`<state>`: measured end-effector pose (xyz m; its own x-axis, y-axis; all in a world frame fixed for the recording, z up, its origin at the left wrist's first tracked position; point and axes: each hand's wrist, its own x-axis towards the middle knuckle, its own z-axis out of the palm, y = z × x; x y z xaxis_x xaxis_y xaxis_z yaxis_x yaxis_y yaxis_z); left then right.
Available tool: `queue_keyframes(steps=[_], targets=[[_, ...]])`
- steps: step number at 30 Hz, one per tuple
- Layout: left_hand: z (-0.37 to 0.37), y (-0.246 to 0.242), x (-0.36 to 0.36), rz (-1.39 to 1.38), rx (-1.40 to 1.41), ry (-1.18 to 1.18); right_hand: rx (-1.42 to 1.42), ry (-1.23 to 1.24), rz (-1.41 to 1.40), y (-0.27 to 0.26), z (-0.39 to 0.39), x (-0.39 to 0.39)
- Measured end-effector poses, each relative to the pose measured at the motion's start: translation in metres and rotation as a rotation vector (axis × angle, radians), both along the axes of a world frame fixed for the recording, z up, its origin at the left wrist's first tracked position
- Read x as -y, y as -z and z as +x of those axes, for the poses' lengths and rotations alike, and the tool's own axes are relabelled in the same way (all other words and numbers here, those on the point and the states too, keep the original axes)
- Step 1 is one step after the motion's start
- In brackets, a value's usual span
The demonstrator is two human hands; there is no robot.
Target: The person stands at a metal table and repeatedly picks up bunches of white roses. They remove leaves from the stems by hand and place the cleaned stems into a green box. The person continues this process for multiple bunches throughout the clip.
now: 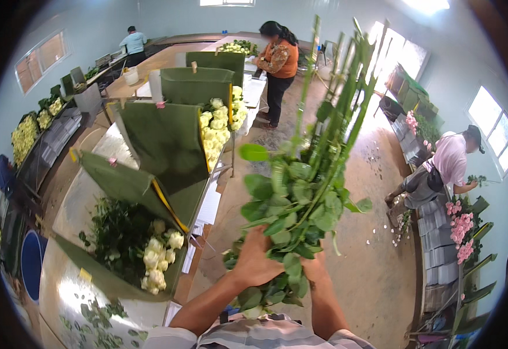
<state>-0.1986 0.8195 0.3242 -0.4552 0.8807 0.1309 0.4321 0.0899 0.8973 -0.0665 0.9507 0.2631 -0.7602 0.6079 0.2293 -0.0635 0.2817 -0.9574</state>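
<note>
A large bunch of leafy rose stems (pixel 302 200) is held in front of my body, its cut ends pointing up and away from me. My left hand (pixel 260 257) grips the leaves on the bunch's left side. On the other side, my right hand (pixel 313 264) clasps it, its fingers mostly hidden by foliage. The flower heads hang down near my shirt, with only a little pale petal showing. To my left, white roses (pixel 160 261) lie with their dark foliage in a green fabric divider (pixel 123 183) on the table.
More green dividers (pixel 162 144) with white roses (pixel 214 131) line the table (pixel 79 205). Loose leaves (pixel 101 318) lie on its near end. A person in orange (pixel 280 56) stands beyond. Another person (pixel 444 161) works at the right bench near pink roses (pixel 461 231). A blue bin (pixel 31 266) stands left.
</note>
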Motion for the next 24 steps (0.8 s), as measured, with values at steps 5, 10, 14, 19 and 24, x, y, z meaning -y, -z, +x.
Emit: queue_keyframes(steps=[5,10,14,19,24], targets=[[-0.047,0.019,-0.097,0.160,0.333,0.195,-0.005,0.163,-0.034,0.011,-0.041,-0.071],[-0.125,0.008,-0.198,0.384,0.085,0.178,0.028,0.249,0.102,-0.048,-0.117,-0.155],[-0.191,-0.035,-0.274,0.538,0.120,0.117,0.010,0.139,0.233,-0.126,-0.199,-0.238],[-0.294,-0.103,-0.379,0.614,0.183,0.031,0.043,0.072,0.374,-0.213,-0.322,-0.354],[-0.433,-0.145,-0.424,0.701,0.252,-0.283,0.087,-0.197,0.649,-0.273,-0.494,-0.422]])
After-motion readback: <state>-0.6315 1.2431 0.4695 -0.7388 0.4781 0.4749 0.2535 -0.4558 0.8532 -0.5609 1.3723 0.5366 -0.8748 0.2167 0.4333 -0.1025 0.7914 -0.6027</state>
